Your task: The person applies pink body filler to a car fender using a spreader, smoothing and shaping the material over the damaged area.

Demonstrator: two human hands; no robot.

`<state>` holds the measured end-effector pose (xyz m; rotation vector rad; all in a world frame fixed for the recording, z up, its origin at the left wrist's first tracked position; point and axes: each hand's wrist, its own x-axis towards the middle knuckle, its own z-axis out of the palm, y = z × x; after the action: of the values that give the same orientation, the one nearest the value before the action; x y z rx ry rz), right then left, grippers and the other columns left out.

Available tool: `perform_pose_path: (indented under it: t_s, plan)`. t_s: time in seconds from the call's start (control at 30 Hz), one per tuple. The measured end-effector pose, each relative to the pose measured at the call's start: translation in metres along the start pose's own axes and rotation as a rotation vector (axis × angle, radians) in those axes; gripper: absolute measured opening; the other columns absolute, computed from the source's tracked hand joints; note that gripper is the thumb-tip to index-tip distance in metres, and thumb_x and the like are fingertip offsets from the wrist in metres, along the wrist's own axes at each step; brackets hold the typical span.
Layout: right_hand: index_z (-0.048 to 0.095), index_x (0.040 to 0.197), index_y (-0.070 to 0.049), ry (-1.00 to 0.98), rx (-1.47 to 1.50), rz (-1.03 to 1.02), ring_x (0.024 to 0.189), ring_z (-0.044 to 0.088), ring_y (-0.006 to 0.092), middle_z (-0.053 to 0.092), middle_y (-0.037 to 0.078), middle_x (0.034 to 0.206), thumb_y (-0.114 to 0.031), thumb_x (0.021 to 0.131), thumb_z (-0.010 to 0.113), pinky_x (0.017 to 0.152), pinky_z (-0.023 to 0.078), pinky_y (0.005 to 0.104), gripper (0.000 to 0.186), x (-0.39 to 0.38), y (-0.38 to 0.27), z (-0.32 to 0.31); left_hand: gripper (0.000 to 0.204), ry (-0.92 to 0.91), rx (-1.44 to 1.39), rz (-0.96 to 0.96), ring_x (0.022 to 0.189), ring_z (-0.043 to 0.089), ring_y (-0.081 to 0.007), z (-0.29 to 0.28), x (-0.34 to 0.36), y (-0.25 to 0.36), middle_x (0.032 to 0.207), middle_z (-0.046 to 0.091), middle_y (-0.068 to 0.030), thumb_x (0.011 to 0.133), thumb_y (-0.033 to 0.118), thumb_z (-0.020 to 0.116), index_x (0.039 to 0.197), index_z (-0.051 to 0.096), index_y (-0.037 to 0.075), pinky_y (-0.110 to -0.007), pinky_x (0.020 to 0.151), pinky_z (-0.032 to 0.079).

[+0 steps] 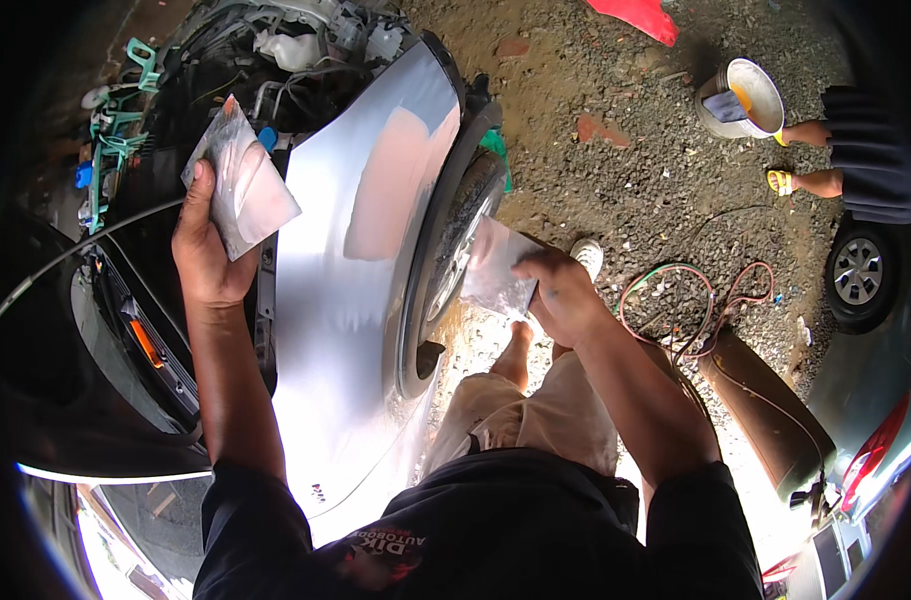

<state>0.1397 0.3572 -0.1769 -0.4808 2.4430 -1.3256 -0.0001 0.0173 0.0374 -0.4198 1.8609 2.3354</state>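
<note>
My left hand [211, 250] grips a flat square putty board [260, 195] by its lower left edge, above the open engine bay. Pale pink putty is smeared over that board. In my right hand [565, 295] is a thin, flat spreader sheet [497, 262], pinched at its right side and held in front of the wheel. Its face looks greyish pink. Between the two hands runs a silver car fender [320, 250], which carries a dull pink filler patch [400, 175]. Neither hand touches the fender.
The car's wheel [465, 250] sits right of the fender. A pail [713, 122] with a dark cloth stands on gravel near another person [870, 150]. Hoses [665, 272] and a brown tank [765, 410] lie to my right, beside another car [855, 380].
</note>
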Motion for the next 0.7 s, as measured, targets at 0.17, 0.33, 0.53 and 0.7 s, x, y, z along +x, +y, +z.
perform_pose_path:
  t_s: [0.17,0.33,0.53,0.7]
  plan:
    - [0.060,0.124,0.001,0.090,1.718,0.672,0.098,0.068,0.0284,0.068,0.013,0.111,-0.010,0.094,0.052,0.087,0.052,0.0454,0.032,0.088,-0.024,0.019,0.045,0.063,-0.076,-0.008,0.107,0.068,-0.0172,-0.029,0.013,-0.038,0.118,0.070,-0.0071,0.103,0.036,0.062,0.135,0.059,0.005,-0.032,0.094,0.055]
    - [0.060,0.109,-0.004,0.138,1.477,0.816,0.086,0.067,0.0253,0.067,0.010,0.103,-0.014,0.096,0.054,0.076,0.052,0.0421,0.019,0.135,0.000,0.029,0.046,-0.025,-0.134,0.042,0.109,0.067,-0.0173,-0.039,0.020,-0.043,0.119,0.069,-0.0082,0.103,0.037,0.062,0.135,0.058,0.004,-0.032,0.096,0.054]
    - [0.061,0.105,-0.006,0.137,1.304,0.842,0.081,0.067,0.0236,0.065,0.008,0.099,-0.015,0.093,0.054,0.069,0.054,0.0420,0.016,0.159,-0.016,0.024,0.049,0.025,-0.076,0.044,0.111,0.065,-0.0172,-0.028,0.020,-0.043,0.122,0.067,-0.0082,0.104,0.038,0.060,0.137,0.056,0.003,-0.032,0.098,0.052]
    - [0.060,0.129,0.000,-0.007,1.119,0.856,0.101,0.071,0.0269,0.069,0.015,0.116,-0.009,0.095,0.047,0.088,0.059,0.0460,0.038,0.173,-0.035,0.015,0.051,0.034,-0.062,0.022,0.112,0.064,-0.0170,-0.035,0.022,-0.042,0.123,0.067,-0.0083,0.104,0.040,0.059,0.137,0.056,0.002,-0.032,0.098,0.051]
